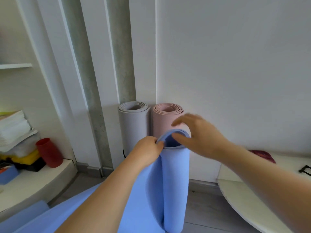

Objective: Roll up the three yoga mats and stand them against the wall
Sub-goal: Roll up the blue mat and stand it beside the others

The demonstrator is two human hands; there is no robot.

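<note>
— Against the white wall [235, 64], what stands so far?
— Two rolls. Grey mat [133, 125] and pink mat [165, 120], both wound tight, upright, just beside each other. Grey one stands at the foot of a concrete pillar [121, 56]; pink one sits where the wall steps forward.
— And the third?
— Blue mat [175, 179]. Stands on end on the floor [202, 207], at 6 o'clock from the pink roll and covering its lower part from where I stand. Loosely wound, mouth wide open at the top. Only partly rolled: a broad loose tail leaves the tube and runs off toward 7 o'clock, spreading over the floor.
— Hands?
— Left hand [146, 153] grips the outer lip of the blue tube at 9 o'clock on its rim, fingers curled over the edge. Right hand [196, 135] is released, fingers spread and blurred, over the rim at 3 o'clock; the thumb reaches across the open mouth. Cannot tell whether it touches the mat.
— Surroundings, counted from the blue tube?
— 9 o'clock: red cup [48, 153] upright on a low ledge [42, 182], a stack of papers [15, 128] beyond it, a blue block [8, 175] nearer 8. 3 o'clock: a dark red bundle [262, 155] near the wall. 4 o'clock: a white rounded shelf [244, 195].
</note>
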